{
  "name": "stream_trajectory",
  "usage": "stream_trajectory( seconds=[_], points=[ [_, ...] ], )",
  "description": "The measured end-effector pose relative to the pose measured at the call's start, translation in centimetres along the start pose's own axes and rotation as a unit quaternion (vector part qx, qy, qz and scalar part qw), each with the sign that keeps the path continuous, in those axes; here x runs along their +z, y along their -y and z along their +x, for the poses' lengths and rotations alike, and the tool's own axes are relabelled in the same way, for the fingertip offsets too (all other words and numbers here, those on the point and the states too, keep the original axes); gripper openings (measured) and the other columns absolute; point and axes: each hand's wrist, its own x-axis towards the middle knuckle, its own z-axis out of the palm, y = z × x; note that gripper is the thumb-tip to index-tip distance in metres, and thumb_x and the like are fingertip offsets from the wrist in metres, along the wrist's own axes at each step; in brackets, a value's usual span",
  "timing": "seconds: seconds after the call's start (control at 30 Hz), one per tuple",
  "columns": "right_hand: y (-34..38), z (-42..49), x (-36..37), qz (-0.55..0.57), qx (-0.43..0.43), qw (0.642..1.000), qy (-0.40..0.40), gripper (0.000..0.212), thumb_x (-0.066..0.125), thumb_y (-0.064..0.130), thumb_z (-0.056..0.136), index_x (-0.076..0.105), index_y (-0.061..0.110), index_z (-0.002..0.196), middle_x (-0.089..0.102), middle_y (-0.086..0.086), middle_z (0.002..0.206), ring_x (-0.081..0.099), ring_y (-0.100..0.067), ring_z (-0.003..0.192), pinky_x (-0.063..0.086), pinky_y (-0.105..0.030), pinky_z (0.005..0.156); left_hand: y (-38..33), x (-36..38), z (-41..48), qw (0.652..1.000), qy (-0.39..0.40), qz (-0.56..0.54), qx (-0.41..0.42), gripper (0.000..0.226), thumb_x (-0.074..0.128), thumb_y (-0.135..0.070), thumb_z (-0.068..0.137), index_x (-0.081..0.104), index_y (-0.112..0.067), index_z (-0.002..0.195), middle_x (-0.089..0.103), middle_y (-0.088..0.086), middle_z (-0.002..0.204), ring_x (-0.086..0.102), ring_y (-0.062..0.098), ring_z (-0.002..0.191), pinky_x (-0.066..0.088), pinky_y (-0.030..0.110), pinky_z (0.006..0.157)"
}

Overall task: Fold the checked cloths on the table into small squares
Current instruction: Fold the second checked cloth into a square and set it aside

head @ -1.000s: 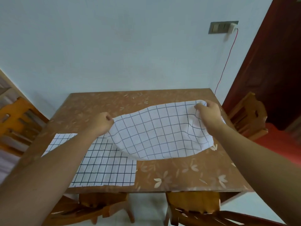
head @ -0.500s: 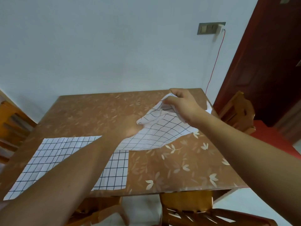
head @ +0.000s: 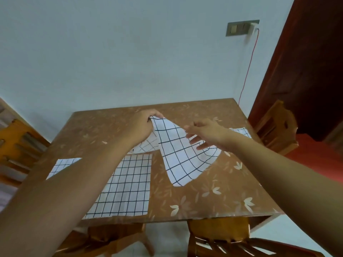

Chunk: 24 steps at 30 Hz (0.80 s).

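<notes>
A white checked cloth (head: 182, 158) with wide squares hangs lifted over the middle of the brown flowered table (head: 213, 197). My left hand (head: 143, 125) pinches its top corner near the table's far side. My right hand (head: 204, 134) is spread against the cloth's right side, fingers apart, not gripping. The cloth's lower part drapes onto the table, and a bit of it shows beyond my right wrist. A second checked cloth (head: 128, 186) with smaller squares lies flat at the front left, partly hidden by my left forearm.
Wooden chairs stand at the table's front edge (head: 222, 236), at the right side (head: 274, 127) and at the left (head: 16, 145). A wall with a switch plate (head: 241, 27) and a red cord is behind. A dark red door (head: 306, 62) is at the right.
The wide-checked cloth went from stretched between both hands to bunched and lifted. My left hand now pinches the top corner, and my right hand has let go and spread open.
</notes>
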Motion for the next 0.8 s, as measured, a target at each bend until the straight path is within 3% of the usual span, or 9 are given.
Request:
stream_trajectory(
  seconds=[0.13,0.23,0.3,0.37,0.43,0.5,0.53,0.6,0.8],
  points=[
    [-1.8,3.9,0.7,-0.003,0.006,0.998,-0.069,0.014,0.058,0.032,0.101,0.061,0.019,0.104,0.066,-0.009,0.111,0.064,-0.023,0.093,0.056,-0.041,0.079,-0.4,-2.6,-1.4,0.999,0.025,0.047,-0.007,0.064,0.04,0.017,0.082,0.073,-0.036,0.095,0.065,-0.014,0.119,0.047,0.011,0.051,0.039,0.025,0.049],
    [-2.9,6.7,1.5,-0.063,-0.007,0.992,-0.107,0.033,0.057,0.031,0.1,0.054,0.014,0.129,0.061,-0.009,0.107,0.058,-0.022,0.085,0.048,-0.033,0.07,-0.1,-4.4,-2.5,0.999,0.014,0.039,-0.003,0.063,0.04,0.019,0.08,0.075,-0.031,0.092,0.068,-0.016,0.117,0.058,0.001,0.064,0.041,0.023,0.056],
    [-3.4,8.2,2.1,-0.12,-0.006,0.985,-0.123,0.047,0.057,0.035,0.1,0.047,0.012,0.14,0.057,-0.012,0.122,0.061,-0.028,0.1,0.051,-0.037,0.083,-0.8,-5.8,-3.8,0.999,-0.006,0.04,-0.017,0.063,0.039,0.021,0.08,0.074,-0.03,0.087,0.066,-0.019,0.111,0.067,0.002,0.093,0.04,0.015,0.061],
    [-3.6,9.4,2.7,-0.12,0.022,0.982,-0.144,0.059,0.056,0.048,0.096,0.045,0.016,0.144,0.05,-0.015,0.14,0.057,-0.035,0.12,0.048,-0.044,0.101,-1.3,-7.1,-5.1,0.997,-0.014,0.065,-0.026,0.053,0.038,0.022,0.085,0.075,-0.016,0.092,0.064,-0.015,0.11,0.06,-0.02,0.078,0.035,0.003,0.054],
    [-4.2,11.3,3.1,-0.074,0.056,0.985,-0.144,0.071,0.053,0.066,0.082,0.051,0.021,0.136,0.057,-0.012,0.135,0.058,-0.033,0.119,0.047,-0.05,0.102,-1.3,-8.4,-6.4,0.997,-0.015,0.079,-0.011,0.047,0.037,0.023,0.085,0.075,-0.003,0.095,0.067,-0.006,0.117,0.051,-0.03,0.071,0.036,-0.001,0.059],
    [-4.6,13.5,4.2,-0.058,0.053,0.992,-0.1,0.076,0.055,0.079,0.075,0.055,0.028,0.131,0.064,-0.003,0.128,0.059,-0.028,0.118,0.043,-0.054,0.107,1.1,-9.6,-6.5,0.996,-0.013,0.087,0.0,0.051,0.038,0.02,0.081,0.077,-0.013,0.09,0.069,-0.007,0.122,0.057,-0.022,0.086,0.044,0.005,0.075],
    [-3.9,13.5,5.1,-0.054,0.04,0.995,-0.076,0.073,0.059,0.078,0.078,0.056,0.03,0.133,0.064,0.001,0.129,0.058,-0.027,0.12,0.042,-0.053,0.108,2.5,-10.4,-6.8,0.994,-0.007,0.107,-0.006,0.054,0.039,0.012,0.079,0.076,-0.027,0.088,0.068,-0.017,0.123,0.063,-0.011,0.096,0.052,0.022,0.089],
    [-2.2,13.3,7.2,-0.038,-0.008,0.998,-0.054,0.059,0.064,0.056,0.092,0.052,0.024,0.14,0.06,0.001,0.13,0.057,-0.024,0.118,0.047,-0.043,0.1,4.2,-11.8,-7.7,0.987,0.013,0.162,-0.019,0.05,0.041,-0.004,0.076,0.07,-0.043,0.087,0.063,-0.031,0.124,0.069,0.015,0.105,0.054,0.053,0.095],
    [0.8,14.3,12.5,-0.082,-0.041,0.994,0.055,0.035,0.056,0.04,0.101,0.061,0.019,0.128,0.063,-0.002,0.117,0.059,-0.022,0.105,0.047,-0.036,0.094,4.7,-13.9,-10.0,0.992,-0.011,0.125,-0.011,0.059,0.052,0.013,0.078,0.067,-0.043,0.082,0.07,-0.022,0.11,0.065,0.011,0.112,0.052,0.052,0.097]
  ],
)
